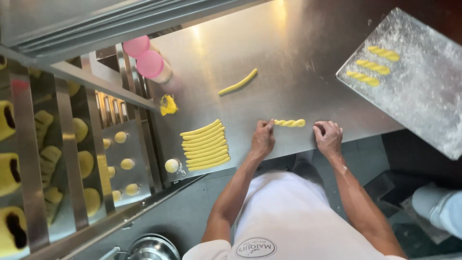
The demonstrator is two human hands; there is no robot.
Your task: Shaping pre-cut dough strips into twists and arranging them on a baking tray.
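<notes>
Left hand (pixel 263 138) pinches ropy twisted dough (pixel 289 123) — steel table (pixel 269 58).

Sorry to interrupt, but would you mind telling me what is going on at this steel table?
A person is shaping yellow dough. The left hand touches one end of a twisted dough piece on the steel table; the right hand rests just beside its other end. A row of dough ropes lies to the left, and three finished twists sit on a floured tray.
</notes>
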